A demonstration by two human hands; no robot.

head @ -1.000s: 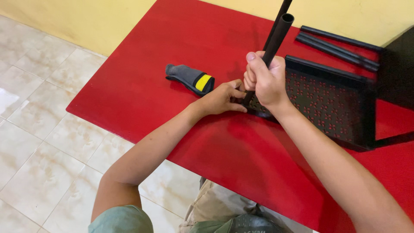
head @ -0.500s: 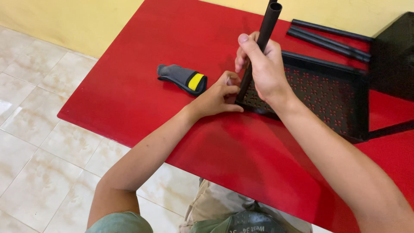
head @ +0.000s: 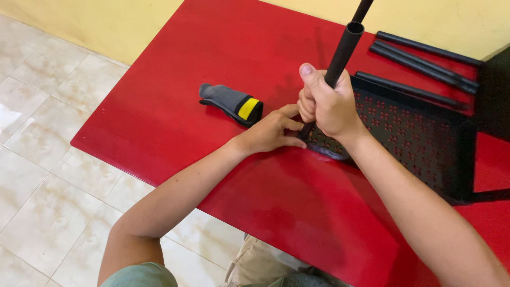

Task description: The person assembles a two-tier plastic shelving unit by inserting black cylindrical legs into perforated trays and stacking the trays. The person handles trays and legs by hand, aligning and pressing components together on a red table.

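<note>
The right hand (head: 329, 103) is clenched around a black tube (head: 342, 53), thumb up along it, holding it close to upright with its lower end planted at the near-left corner of the perforated black tray (head: 414, 133) on the red worktop (head: 175, 95). The left hand (head: 271, 130) sits low beside that corner, fingers curled at the tube's foot and thumb resting on the worktop; whether it actually pinches anything there cannot be told, as the right fist hides the joint.

To do this step well, the tube wants to stay square to the tray corner, so a firm grip low down and a steady push along the tube's own line looks the sound way, with the left hand bracing the corner so the tray does not slide.

Both forearms reach in from the near side, the right one angled steeply across the tray. More black tubes (head: 425, 56) lie at the far right, and a grey glove with a yellow band (head: 231, 103) lies left of the hands.
</note>
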